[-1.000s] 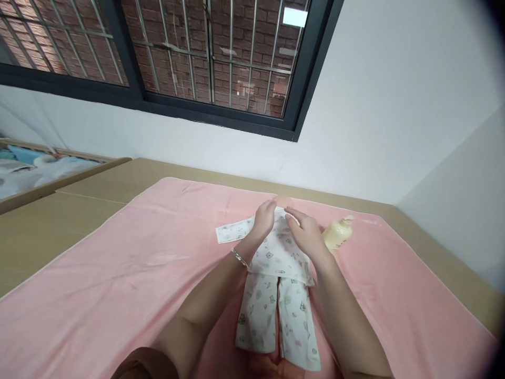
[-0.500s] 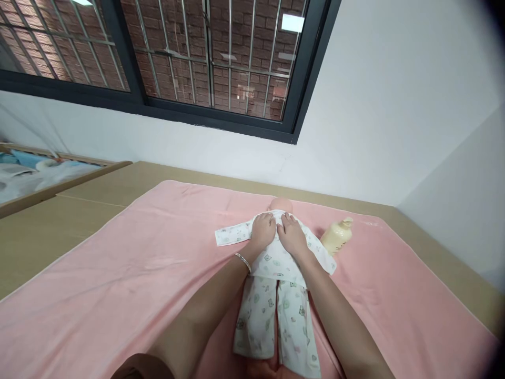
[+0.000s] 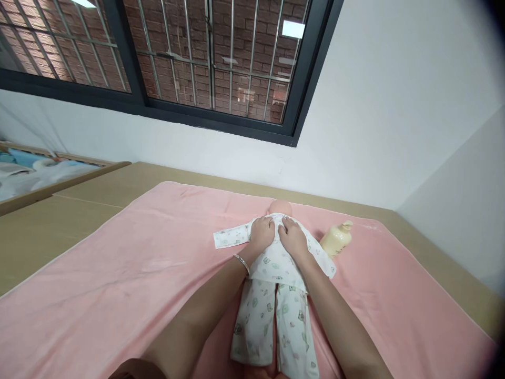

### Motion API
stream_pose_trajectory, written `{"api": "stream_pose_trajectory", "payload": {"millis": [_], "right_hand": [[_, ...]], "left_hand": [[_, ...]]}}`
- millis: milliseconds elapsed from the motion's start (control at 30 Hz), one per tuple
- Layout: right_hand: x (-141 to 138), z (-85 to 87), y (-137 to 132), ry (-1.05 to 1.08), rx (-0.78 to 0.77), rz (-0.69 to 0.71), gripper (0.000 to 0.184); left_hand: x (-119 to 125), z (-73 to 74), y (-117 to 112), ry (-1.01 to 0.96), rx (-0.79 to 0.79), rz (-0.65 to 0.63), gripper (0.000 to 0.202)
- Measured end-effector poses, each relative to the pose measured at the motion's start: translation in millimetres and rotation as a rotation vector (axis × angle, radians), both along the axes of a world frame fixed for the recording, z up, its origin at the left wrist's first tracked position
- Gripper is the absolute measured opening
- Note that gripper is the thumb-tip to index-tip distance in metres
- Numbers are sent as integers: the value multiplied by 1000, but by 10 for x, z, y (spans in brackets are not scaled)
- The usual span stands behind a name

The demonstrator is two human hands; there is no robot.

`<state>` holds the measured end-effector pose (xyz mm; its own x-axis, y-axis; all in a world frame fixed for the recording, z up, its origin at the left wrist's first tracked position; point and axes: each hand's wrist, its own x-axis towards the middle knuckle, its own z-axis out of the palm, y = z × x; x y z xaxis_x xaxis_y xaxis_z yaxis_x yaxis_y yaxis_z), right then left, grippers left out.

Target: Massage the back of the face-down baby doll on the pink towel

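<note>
A baby doll (image 3: 272, 266) in a white printed top and matching trousers lies stretched out on a pink blanket (image 3: 165, 242), its head toward the window wall. Which way its face points I cannot tell. My left hand (image 3: 262, 232), with a silver bangle at the wrist, rests flat on the upper part of the top. Beside it my right hand (image 3: 293, 236) lies on the other side of the upper body, fingers stretched toward the doll's head. Neither hand grips anything. Both thumbs point inward, with a narrow strip of cloth between them.
A pale yellow bottle (image 3: 336, 238) lies tilted by the doll's right-hand sleeve in view. Under the blanket is a wooden surface (image 3: 90, 192) that runs to the white wall. A barred window (image 3: 221, 63) is above, and a wooden-edged bin (image 3: 67, 181) with plastic-wrapped things stands at left.
</note>
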<state>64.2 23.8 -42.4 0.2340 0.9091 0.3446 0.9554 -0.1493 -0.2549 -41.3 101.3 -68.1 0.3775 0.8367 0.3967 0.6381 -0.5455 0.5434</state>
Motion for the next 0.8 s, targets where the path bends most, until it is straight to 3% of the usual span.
{"api": "stream_pose_trajectory", "payload": {"millis": [167,300,433,567,667,800], "right_hand": [[-126,-45,-10,-116,-58,38,49],[-60,-45,16,-66,-23,144,46],[18,-48,27,7,-28,69,48],[-145,-72,-50,-72,-104,-93,56],[-214,-73,-77,-97,-140,-58,57],[-53,-39,-14,-27,-104,36,54]], "left_hand": [[-23,-2,-27,-53,2,-7,34],[-41,3,-62,-103,17,-21,34],[-47,7,-95,-133,22,-23,33],[-45,-20,-79,-181,5,-13,32],[-39,-44,-59,-190,-5,-4,32],[-31,-43,-67,-158,24,-22,33]]}}
